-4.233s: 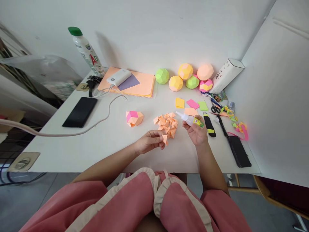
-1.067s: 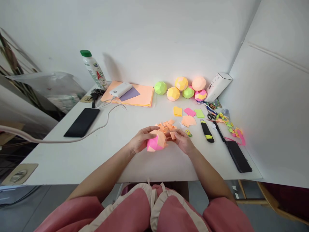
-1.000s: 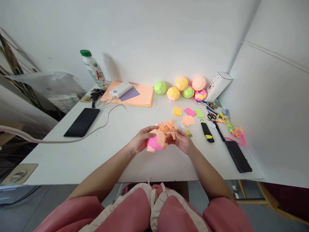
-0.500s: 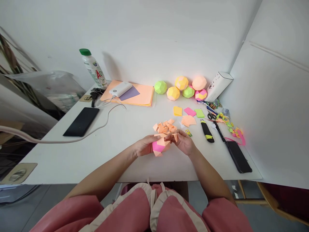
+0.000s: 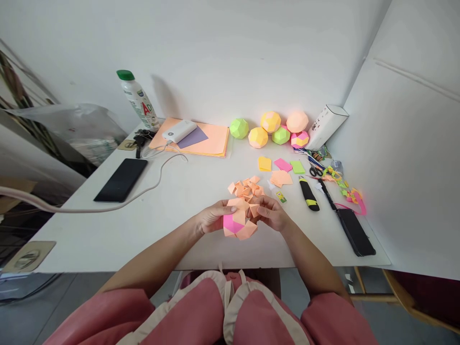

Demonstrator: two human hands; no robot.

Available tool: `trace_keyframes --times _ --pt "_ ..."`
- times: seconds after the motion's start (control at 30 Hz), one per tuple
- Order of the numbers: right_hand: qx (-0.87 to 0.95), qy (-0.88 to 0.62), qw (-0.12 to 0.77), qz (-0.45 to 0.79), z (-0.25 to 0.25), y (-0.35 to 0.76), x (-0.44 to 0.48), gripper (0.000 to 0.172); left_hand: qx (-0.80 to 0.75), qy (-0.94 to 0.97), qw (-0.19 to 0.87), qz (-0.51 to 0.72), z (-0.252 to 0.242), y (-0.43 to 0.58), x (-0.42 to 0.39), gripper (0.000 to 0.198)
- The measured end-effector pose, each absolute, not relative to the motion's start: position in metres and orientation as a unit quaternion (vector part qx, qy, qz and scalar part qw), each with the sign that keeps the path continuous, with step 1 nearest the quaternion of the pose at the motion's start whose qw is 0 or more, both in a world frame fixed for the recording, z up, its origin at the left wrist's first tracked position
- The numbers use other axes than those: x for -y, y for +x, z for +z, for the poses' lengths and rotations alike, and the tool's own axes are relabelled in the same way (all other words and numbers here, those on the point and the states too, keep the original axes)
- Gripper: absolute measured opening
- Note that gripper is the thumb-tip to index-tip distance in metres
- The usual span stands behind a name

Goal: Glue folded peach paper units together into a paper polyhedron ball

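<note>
My left hand (image 5: 214, 216) grips a partly built folded-paper ball (image 5: 234, 222), peach with a pink patch, thumb on its upper face. At its right side my right hand (image 5: 270, 212) pinches a small peach folded-paper piece (image 5: 254, 210) against the ball. Whether that piece is tucked into it I cannot tell. Just beyond my hands lies a loose heap of peach folded pieces (image 5: 247, 187). Finished-looking paper balls stand by the wall, among them a green one (image 5: 239, 128) and a peach one (image 5: 297, 121).
Small paper stacks (image 5: 265, 164) lie beyond the heap. A utility knife (image 5: 309, 193), scissors (image 5: 316, 171) and a black pouch (image 5: 355, 232) are on the right. A phone (image 5: 121, 180), white cable, power bank (image 5: 179, 131), paper sheets (image 5: 212, 148) and bottle (image 5: 140, 103) occupy the left.
The ball has been turned, showing more of its peach side and lower flaps. My right hand has brought its small peach piece down and left against the ball.
</note>
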State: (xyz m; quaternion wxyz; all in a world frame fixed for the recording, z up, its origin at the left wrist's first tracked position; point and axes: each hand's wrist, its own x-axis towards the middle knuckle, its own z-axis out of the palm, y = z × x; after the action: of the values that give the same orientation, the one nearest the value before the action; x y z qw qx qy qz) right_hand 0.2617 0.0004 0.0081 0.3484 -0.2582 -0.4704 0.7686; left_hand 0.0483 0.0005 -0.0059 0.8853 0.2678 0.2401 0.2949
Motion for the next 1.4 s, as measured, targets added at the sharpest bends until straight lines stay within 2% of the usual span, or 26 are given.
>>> trace_keyframes --times 0.37,0.87,1.4 --pt "0.484 -0.269 0.385 0.739 0.001 0.255 0.001 0.019 -0.175 0.304 0.888 0.297 -0.007 0.047 0.001 0.052" --pt "0.453 -0.257 0.354 0.777 -0.001 0.25 0.004 0.025 -0.132 0.313 0.897 0.283 0.0 0.051 0.003 0.046" --pt "0.453 -0.272 0.344 0.776 0.001 0.251 0.004 0.026 -0.171 0.301 0.889 0.301 0.002 0.051 0.002 0.044"
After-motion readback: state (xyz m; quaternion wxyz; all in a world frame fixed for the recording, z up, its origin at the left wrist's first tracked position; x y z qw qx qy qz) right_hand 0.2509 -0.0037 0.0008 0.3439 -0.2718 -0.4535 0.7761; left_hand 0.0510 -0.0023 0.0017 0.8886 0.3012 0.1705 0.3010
